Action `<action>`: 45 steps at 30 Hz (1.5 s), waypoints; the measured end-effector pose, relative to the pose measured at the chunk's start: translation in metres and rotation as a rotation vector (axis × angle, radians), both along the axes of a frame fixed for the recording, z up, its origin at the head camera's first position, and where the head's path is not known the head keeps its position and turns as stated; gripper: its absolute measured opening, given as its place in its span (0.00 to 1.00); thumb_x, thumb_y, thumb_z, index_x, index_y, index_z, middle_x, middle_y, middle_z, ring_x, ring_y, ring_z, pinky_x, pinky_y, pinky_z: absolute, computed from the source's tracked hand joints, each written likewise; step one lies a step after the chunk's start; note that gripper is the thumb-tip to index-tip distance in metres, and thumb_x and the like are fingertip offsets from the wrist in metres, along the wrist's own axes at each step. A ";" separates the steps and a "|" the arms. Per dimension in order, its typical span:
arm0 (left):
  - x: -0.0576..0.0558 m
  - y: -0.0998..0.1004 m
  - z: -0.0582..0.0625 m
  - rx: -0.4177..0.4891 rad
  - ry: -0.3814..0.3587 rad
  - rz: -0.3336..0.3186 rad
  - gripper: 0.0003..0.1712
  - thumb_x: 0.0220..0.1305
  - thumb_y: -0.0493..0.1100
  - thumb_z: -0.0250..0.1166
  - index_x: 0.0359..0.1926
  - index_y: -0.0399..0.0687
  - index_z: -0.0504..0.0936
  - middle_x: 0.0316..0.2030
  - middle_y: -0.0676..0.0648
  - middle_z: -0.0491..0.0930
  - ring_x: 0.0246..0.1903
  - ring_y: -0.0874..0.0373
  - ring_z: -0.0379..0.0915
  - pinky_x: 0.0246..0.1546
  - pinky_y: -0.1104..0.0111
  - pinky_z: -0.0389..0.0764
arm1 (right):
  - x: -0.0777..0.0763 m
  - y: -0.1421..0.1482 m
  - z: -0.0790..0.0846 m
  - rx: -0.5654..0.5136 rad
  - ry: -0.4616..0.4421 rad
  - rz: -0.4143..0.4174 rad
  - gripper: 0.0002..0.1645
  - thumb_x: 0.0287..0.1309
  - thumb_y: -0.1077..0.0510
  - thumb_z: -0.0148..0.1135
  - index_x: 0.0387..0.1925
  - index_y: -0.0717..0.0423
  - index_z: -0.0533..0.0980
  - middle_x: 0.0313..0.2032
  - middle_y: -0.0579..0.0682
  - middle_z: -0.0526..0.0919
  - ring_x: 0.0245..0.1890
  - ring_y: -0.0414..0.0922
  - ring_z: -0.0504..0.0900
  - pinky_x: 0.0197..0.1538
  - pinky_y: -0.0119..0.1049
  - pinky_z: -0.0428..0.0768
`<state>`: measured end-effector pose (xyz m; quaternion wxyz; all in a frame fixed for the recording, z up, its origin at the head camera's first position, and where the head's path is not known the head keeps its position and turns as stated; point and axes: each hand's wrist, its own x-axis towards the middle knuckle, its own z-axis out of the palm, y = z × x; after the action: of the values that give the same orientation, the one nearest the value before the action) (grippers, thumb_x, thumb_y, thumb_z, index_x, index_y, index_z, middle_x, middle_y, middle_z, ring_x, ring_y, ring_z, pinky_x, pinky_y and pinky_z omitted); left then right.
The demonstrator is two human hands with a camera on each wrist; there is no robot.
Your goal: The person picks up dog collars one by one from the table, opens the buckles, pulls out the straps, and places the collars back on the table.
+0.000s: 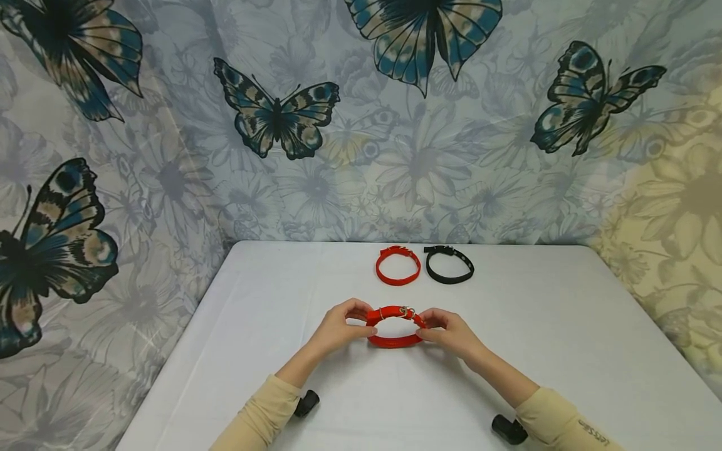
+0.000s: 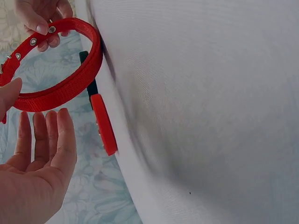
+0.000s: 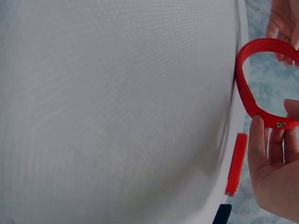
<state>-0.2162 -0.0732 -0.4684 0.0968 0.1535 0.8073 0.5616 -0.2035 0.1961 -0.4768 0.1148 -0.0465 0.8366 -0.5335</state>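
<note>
A red buckled collar [image 1: 395, 342], closed into a loop, is held between both hands near the middle of the white table. My left hand [image 1: 338, 327] holds its left side between thumb and fingers. On the opposite side, the thumb and fingers of my right hand [image 1: 454, 335] pinch the band. The metal buckle and ring show on the far side of the loop in the head view. Metal eyelets line part of the held collar [image 2: 60, 95] in the left wrist view. Behind the hands lie a second red collar [image 1: 398, 282] and a black collar [image 1: 449, 280], side by side.
The two lying collars are near the back edge of the white-covered table [image 1: 271, 282]. A butterfly-patterned cloth [image 1: 316, 194] hangs behind and at the sides. Black wrist devices [image 1: 307, 404] show by the beige sleeves [image 1: 265, 407].
</note>
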 end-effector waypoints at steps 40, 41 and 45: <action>0.005 0.001 0.000 0.041 0.026 -0.017 0.16 0.55 0.41 0.73 0.45 0.49 0.81 0.38 0.54 0.83 0.43 0.57 0.78 0.47 0.56 0.74 | 0.007 -0.005 0.019 -0.031 0.038 -0.005 0.15 0.59 0.55 0.68 0.47 0.53 0.79 0.41 0.49 0.83 0.48 0.48 0.77 0.46 0.39 0.77; 0.005 0.000 -0.001 0.042 0.028 -0.015 0.16 0.55 0.41 0.73 0.45 0.49 0.81 0.38 0.53 0.83 0.43 0.57 0.78 0.47 0.57 0.74 | 0.007 -0.005 0.019 -0.031 0.041 -0.003 0.15 0.59 0.54 0.68 0.47 0.53 0.79 0.41 0.49 0.83 0.48 0.48 0.77 0.46 0.39 0.76; 0.005 0.000 0.000 0.052 0.025 -0.008 0.17 0.55 0.41 0.74 0.45 0.48 0.81 0.39 0.52 0.83 0.43 0.57 0.78 0.46 0.60 0.77 | 0.007 -0.005 0.019 -0.033 0.046 0.000 0.16 0.58 0.52 0.69 0.47 0.52 0.79 0.40 0.48 0.83 0.47 0.48 0.77 0.46 0.39 0.76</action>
<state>-0.2111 -0.0730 -0.4687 0.0851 0.1664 0.7928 0.5801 -0.1970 0.1910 -0.4579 0.0949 -0.0605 0.8302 -0.5460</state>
